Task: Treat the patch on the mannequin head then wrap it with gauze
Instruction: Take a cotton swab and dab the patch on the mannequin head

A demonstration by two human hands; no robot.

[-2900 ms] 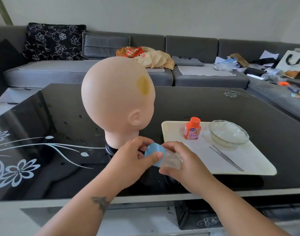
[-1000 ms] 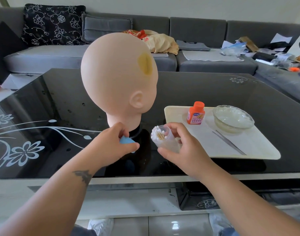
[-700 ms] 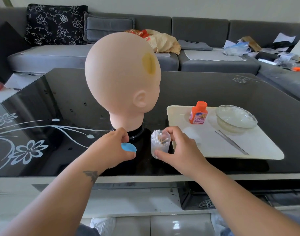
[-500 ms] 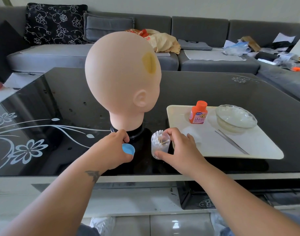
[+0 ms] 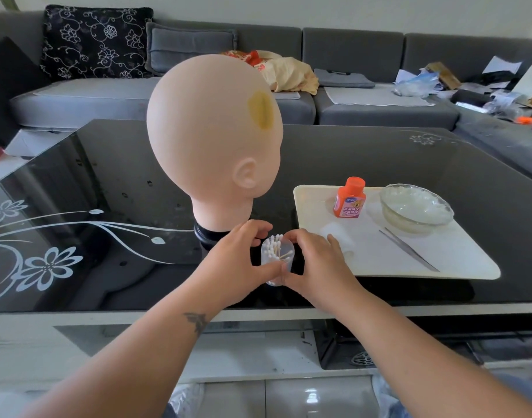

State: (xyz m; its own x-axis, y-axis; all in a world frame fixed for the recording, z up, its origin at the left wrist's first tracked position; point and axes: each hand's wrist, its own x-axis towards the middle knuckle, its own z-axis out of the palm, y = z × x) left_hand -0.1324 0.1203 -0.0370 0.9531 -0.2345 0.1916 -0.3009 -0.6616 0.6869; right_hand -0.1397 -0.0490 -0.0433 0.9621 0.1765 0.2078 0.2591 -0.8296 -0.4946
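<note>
Right now the swab jar (image 5: 276, 260) sits on the glass table (image 5: 379, 152) in front of the mannequin head (image 5: 210, 131), lid off, swab tips up. Light thin plastic, probably tips easily, so I grip low on the wall. My right hand (image 5: 316, 267) wraps it, thumb in front; my left hand (image 5: 240, 263) curls round the other side. Swabs are featherlight: pinch one stick. Patch (image 5: 261, 110) untreated. Orange bottle (image 5: 349, 198), bowl (image 5: 415, 206), tweezers (image 5: 409, 250) on tray (image 5: 457, 260).

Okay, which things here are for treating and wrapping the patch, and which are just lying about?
For the job:
mannequin head
yellow patch
cotton swab jar
orange bottle
glass bowl
tweezers
tray

Lying about:
patterned cushion
yellow bag on sofa
papers at right
</note>
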